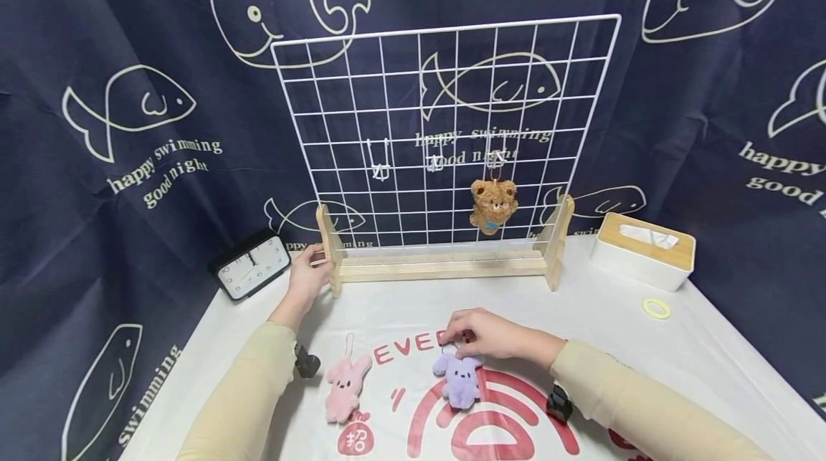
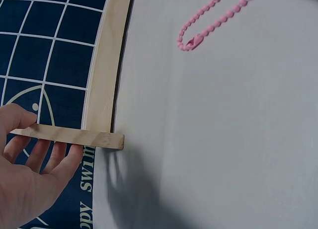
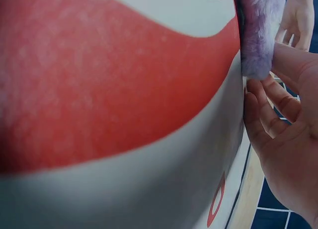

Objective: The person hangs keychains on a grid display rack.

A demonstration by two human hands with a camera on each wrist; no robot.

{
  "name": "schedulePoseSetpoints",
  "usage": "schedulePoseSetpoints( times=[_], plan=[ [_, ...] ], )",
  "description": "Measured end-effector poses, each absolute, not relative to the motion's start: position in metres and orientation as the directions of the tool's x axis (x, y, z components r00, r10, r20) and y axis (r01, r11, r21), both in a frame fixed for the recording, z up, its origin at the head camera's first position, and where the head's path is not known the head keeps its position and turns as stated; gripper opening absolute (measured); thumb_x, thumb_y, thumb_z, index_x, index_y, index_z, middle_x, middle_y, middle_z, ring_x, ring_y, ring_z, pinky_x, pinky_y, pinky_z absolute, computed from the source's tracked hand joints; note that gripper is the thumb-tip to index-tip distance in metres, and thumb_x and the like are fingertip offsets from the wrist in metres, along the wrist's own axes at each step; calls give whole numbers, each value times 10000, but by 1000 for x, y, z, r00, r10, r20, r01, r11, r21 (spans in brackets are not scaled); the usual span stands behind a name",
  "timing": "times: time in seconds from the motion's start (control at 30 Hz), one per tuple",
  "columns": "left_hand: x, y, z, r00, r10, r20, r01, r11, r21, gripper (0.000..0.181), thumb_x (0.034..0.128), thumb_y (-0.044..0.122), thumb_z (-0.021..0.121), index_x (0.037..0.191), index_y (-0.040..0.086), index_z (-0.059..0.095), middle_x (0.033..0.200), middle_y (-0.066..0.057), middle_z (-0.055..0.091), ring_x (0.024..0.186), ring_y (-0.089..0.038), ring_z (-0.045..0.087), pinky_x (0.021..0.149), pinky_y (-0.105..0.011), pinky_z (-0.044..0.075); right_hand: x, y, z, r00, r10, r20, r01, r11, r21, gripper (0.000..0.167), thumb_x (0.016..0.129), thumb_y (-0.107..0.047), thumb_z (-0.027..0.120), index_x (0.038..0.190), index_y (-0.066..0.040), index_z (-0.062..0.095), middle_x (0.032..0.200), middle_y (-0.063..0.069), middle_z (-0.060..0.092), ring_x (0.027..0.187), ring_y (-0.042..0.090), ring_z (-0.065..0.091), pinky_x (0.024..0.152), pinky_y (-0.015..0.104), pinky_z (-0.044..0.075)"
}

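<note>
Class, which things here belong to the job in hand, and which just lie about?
Job, apparently:
purple plush, by the right hand
grid rack, gripped by the left hand
hanging bear
pink plush

Lying about:
clock
tissue box
yellow ring

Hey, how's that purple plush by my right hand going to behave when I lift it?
The purple plush is probably light and squashy: it looks furry and no bigger than your right hand. Lifted by its top, it would likely dangle freely, as the brown bear hangs. It seems unlikely to roll if nudged, since it lies flat.
</note>
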State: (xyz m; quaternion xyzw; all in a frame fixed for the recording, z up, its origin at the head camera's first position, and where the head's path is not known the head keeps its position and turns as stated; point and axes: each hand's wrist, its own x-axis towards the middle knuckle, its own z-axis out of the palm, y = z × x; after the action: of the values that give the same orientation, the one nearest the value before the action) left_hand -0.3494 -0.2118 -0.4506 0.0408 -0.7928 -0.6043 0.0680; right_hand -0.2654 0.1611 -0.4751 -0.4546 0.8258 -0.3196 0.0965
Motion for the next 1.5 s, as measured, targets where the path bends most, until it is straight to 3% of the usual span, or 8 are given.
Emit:
schedulePoseSetpoints(
  times=[0.47, 0.93, 1.27, 1.5],
  plan=[
    [-350, -210, -447, -986, -150, 65, 22, 274, 961, 515, 912, -44, 602, 1418, -27, 508, 1350, -286, 557, 1225, -440, 585, 931, -412, 592, -264, 160, -471, -569, -813, 125, -712, 411, -569, 277, 826, -21, 814, 1090, -81, 760, 1006, -14, 654, 874, 68, 570, 773, 217, 533],
    [-350, -209, -446, -985, -157, 66, 22, 266, 964, 517, 909, -46, 599, 1418, -21, 515, 1349, -279, 554, 1231, -439, 582, 943, -421, 586, -270, 151, -459, -569, -822, 15, -672, 455, -584, 274, 795, 37, 808, 966, -98, 641, 880, -32, 558, 786, 72, 529, 698, 212, 516],
    [-348, -209, -448, -985, -170, 34, -20, 306, 952, 527, 922, 0, 611, 1438, 17, 508, 1368, -259, 547, 1250, -417, 574, 976, -460, 568, -265, 151, -466, -630, -776, 35, -650, 503, -569, 315, 776, 32, 828, 939, -155, 634, 837, -73, 569, 742, 39, 546, 671, 203, 519],
    [-348, -210, -449, -985, -166, 53, 2, 294, 956, 507, 927, -12, 602, 1426, 6, 517, 1355, -268, 548, 1245, -426, 574, 974, -457, 568, -261, 154, -467, -652, -755, 71, -610, 466, -641, 264, 807, 64, 789, 912, -121, 633, 773, -73, 587, 708, 13, 560, 649, 204, 536]
  ],
)
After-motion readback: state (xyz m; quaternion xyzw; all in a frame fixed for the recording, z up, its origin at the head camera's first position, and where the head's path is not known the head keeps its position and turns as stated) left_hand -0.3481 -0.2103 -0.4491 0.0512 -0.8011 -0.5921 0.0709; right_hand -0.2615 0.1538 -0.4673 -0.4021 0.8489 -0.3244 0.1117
